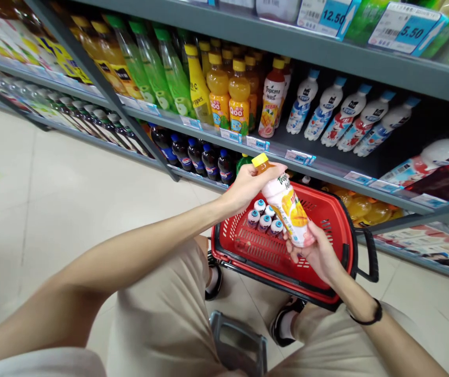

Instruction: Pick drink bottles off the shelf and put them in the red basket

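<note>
I hold a juice bottle (287, 205) with a yellow cap and a white and orange label, tilted, above a red shopping basket (338, 220). My left hand (248, 184) grips its upper part near the neck. My right hand (318, 252) cups its bottom end. Inside the basket lies a pack of several small bottles (264, 215) with pale caps, just below the juice bottle. The basket stands on the floor in front of my knees.
Grey store shelves (326, 52) run across the back with rows of green, yellow and orange drink bottles (218, 89), white bottles (328, 112) and dark cola bottles (196, 154). A grey handle (238, 340) sits between my legs. Pale tiled floor (51, 183) lies at left.
</note>
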Available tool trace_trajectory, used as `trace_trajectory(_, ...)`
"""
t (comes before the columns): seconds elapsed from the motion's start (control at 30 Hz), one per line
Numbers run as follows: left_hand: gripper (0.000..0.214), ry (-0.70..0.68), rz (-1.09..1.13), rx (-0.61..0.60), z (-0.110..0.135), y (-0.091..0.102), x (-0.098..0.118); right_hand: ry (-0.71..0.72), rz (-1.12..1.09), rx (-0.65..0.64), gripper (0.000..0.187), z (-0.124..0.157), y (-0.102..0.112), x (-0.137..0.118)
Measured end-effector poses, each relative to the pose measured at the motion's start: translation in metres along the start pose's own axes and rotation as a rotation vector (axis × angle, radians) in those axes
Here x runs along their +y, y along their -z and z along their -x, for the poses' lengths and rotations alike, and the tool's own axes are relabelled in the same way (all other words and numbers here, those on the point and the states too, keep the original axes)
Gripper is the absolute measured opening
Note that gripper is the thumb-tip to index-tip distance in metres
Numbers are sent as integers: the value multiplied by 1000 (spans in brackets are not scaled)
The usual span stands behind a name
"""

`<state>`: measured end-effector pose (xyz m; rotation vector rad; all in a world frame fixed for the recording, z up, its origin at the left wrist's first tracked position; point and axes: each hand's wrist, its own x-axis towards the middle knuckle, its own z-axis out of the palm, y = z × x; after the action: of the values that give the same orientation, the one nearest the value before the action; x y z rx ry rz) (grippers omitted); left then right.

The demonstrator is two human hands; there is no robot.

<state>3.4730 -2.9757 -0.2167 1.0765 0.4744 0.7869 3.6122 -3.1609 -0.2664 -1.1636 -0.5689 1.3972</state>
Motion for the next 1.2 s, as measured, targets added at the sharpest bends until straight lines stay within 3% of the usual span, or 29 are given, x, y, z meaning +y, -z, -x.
trace_trajectory(0.17, 36, 43, -26, 145, -6, 2, -6, 176, 169, 180, 67, -4, -3, 7)
trace_trajectory(0.57, 40, 69, -38, 40, -6, 6, -8, 175, 141, 197, 58, -4, 4, 15)
trace_trajectory(0.7, 45, 51, -56, -29, -4, 6, -4, 105, 114, 126, 54, -1, 4, 17)
trace_trajectory(0.93, 52, -25, -89, -98, -4, 9, -3, 45, -7, -8, 31, 2, 11, 14)
trace_trajectory(1.2, 48, -50, -83, -131, -4, 9, -3, -14, 31, -98, 37, 6, 10, 10)
